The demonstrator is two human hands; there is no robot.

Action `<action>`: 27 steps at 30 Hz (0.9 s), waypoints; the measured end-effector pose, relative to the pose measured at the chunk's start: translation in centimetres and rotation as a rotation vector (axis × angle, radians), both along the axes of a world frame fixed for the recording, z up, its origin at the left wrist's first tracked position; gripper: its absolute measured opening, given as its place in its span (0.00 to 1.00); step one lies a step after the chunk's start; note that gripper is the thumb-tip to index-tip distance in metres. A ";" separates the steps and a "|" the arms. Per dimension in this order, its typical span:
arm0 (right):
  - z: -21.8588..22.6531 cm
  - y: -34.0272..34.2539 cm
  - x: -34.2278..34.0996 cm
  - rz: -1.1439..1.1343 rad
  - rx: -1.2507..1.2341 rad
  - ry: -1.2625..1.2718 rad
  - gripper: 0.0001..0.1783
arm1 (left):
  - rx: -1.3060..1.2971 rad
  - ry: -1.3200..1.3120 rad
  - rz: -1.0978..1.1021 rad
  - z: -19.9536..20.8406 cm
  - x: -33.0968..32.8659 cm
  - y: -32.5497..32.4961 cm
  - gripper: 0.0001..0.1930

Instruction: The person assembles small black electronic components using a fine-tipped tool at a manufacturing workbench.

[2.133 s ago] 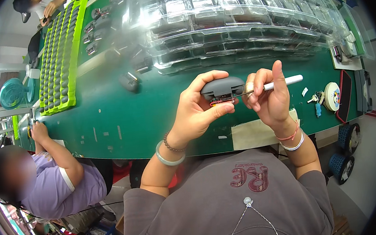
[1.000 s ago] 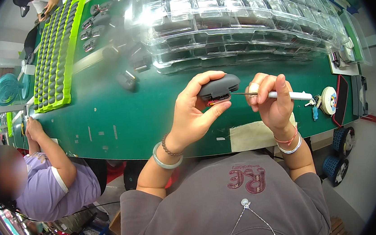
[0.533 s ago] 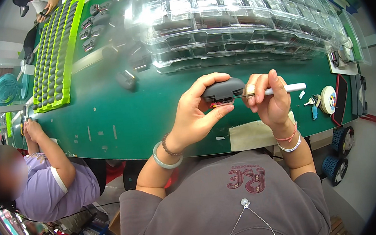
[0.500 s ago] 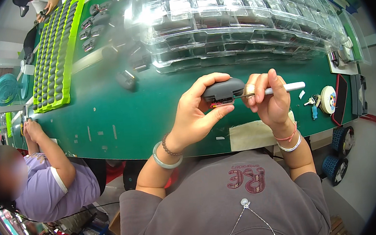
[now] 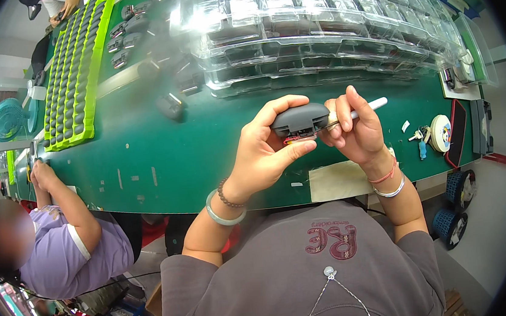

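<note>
My left hand [image 5: 258, 151] grips a dark grey rounded plastic housing [image 5: 302, 116], with the thumb below and the fingers behind it. Its open lower side faces me and shows small dark and red parts inside. In my right hand [image 5: 356, 126] is a thin-shafted hand tool with a white handle [image 5: 373, 107], pinched between thumb and fingers, its handle end pointing up and right. The metal shaft reaches the right side of the housing's opening; its very tip is too small to make out. A tape-like wrap covers one right finger.
Stacked clear plastic trays [image 5: 315, 42] fill the far side of the green table [image 5: 206, 174]. A lime-green tray of dark housings [image 5: 72, 84] lies far left, loose housings [image 5: 170, 107] beside it. Keys and a round case [image 5: 441, 134] lie right. A co-worker [image 5: 72, 242] sits left.
My right hand has shifted slightly left, closer to the housing. The tool's handle now tilts more steeply upward. My left hand and the housing have barely moved.
</note>
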State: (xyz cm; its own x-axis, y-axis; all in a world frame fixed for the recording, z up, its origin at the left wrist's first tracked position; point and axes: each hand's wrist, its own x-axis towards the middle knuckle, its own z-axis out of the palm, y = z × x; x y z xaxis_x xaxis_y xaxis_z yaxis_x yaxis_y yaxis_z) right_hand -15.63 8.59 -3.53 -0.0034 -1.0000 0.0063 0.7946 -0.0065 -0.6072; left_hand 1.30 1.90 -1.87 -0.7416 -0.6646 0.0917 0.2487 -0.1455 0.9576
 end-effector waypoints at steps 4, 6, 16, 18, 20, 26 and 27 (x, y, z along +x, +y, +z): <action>0.2 -0.1 0.4 -0.017 0.039 -0.001 0.29 | 0.147 0.011 0.006 0.5 0.2 -0.2 0.25; 0.7 0.2 0.6 -0.061 0.074 0.044 0.29 | 0.156 -0.020 0.051 0.4 0.1 -0.2 0.25; 1.1 0.6 0.1 -0.283 -0.057 0.335 0.29 | 0.137 -0.056 0.087 0.5 0.0 -0.7 0.24; 1.1 0.5 -0.1 -0.321 -0.036 0.346 0.29 | 0.166 -0.044 0.096 0.6 0.0 -0.9 0.25; 1.2 0.4 -0.1 -0.330 -0.034 0.337 0.29 | 0.144 -0.047 0.116 0.5 0.2 -1.0 0.25; 0.9 0.6 0.0 -0.386 0.007 0.351 0.28 | -0.207 -0.317 0.066 1.5 4.2 -2.2 0.23; 0.9 0.7 0.0 -0.390 0.005 0.362 0.28 | -0.357 -0.370 0.050 2.0 5.5 -3.1 0.22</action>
State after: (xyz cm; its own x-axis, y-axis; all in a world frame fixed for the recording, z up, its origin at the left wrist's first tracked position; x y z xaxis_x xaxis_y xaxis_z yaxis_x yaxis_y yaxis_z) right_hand -15.59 9.28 -2.59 -0.3738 -0.9247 0.0716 0.4732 -0.2565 -0.8428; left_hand 6.83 -1.23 0.15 -0.7355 -0.6752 0.0567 -0.1179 0.2100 0.9706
